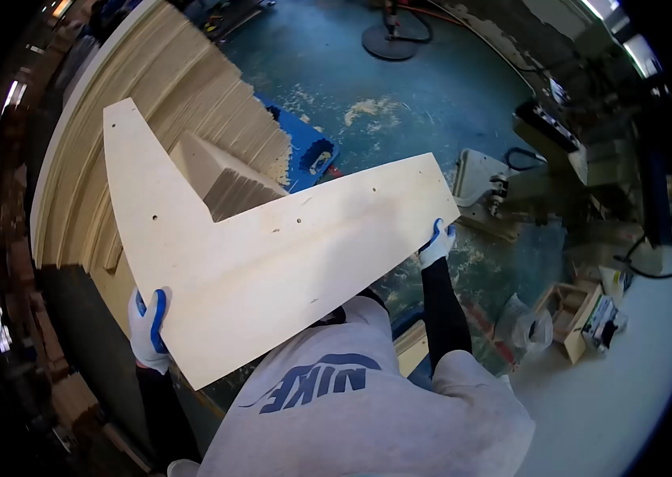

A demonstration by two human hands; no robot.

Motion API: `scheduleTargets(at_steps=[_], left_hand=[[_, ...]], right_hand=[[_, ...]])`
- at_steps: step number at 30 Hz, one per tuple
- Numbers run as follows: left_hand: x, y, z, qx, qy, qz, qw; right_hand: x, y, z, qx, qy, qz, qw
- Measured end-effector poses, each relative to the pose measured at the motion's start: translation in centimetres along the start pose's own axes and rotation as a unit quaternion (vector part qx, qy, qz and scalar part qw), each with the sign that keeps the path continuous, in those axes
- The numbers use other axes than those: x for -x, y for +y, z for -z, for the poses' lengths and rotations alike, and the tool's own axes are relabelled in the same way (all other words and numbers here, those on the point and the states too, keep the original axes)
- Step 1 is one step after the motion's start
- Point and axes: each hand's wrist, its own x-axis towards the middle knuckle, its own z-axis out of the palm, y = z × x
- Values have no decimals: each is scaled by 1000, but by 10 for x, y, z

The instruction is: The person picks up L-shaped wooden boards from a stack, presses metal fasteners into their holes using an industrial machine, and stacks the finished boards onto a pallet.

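Note:
A large L-shaped plywood panel (288, 262) with a few small drilled holes spans the space in front of my body. My left hand (147, 327), in a white glove with blue coating, grips its lower left edge, thumb over the top face. At the far right end, my right hand (437, 242), gloved the same way, holds the panel's lower corner with its fingers partly hidden beneath. Behind the panel's left arm stands a stack of similar cut plywood pieces (185, 71), which the panel partly covers.
A blue plastic pallet (304, 151) shows beside the stack. Sawdust (372, 110) lies on the green floor near a round dark base (390, 42). To the right are a machine (483, 179), a wooden box (571, 310) and a clear plastic bag (524, 322).

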Motion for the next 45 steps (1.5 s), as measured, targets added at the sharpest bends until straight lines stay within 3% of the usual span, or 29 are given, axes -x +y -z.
scheduleTargets(at_steps=[1, 2, 3, 4, 7, 9, 11, 12, 13, 14, 19, 21, 22, 25, 27, 29, 32, 35, 38, 41, 45], left_hand=[[-25, 8, -30, 18, -67, -10, 998], [-42, 9, -61, -82, -90, -99, 988], [-68, 8, -93, -47, -140, -90, 985], [-87, 9, -127, -20, -193, -70, 978], [-130, 13, -246, 15, -325, -13, 946], [-161, -17, -305, 30, -382, 22, 923], [-164, -31, -364, 40, -464, 51, 883], [-155, -32, -389, 28, -502, 84, 860], [-148, -33, -410, 7, -534, 119, 837], [-142, -33, -430, -23, -555, 141, 819], [-162, -47, -510, -104, -670, 139, 721], [-184, -40, -539, -203, -716, 112, 658], [-182, -32, -539, -148, -736, 133, 647], [-191, -9, -550, -225, -753, 214, 581], [-195, 9, -557, -251, -776, 237, 528], [-197, 26, -556, -289, -792, 283, 457], [-200, 16, -553, -309, -796, 308, 420], [-186, 29, -540, -316, -831, 311, 336], [-180, 39, -528, -332, -849, 264, 317], [-168, 41, -524, -327, -890, 203, 246], [-145, 42, -506, -316, -925, 74, 199]], right_hand=[[18, -2, 8, -28, 66, 4, 997], [9, 5, 38, -17, 75, 37, 996], [32, 1, 32, -23, 141, 10, 990], [42, 16, 44, -46, 160, 46, 985], [76, 22, 58, -56, 191, -4, 980], [123, -18, 49, -113, 175, -78, 975], [144, -8, 63, -1, 148, -41, 988], [145, 10, 74, 177, 176, 56, 967], [148, 32, 84, 354, 204, 123, 904], [178, -17, 62, 363, 210, -8, 908], [179, -7, 19, 527, 250, -64, 810], [173, 1, -1, 545, 280, -74, 787], [168, 20, -10, 538, 321, -63, 777], [167, 50, -46, 524, 452, -43, 721], [170, 53, -61, 514, 495, -89, 695], [181, 59, -79, 477, 516, -99, 705], [200, 81, -88, 481, 529, -115, 689], [230, 85, -108, 456, 532, -138, 700], [236, 106, -125, 446, 528, -141, 709], [239, 136, -141, 442, 535, -109, 712], [225, 175, -148, 369, 585, -59, 720]])
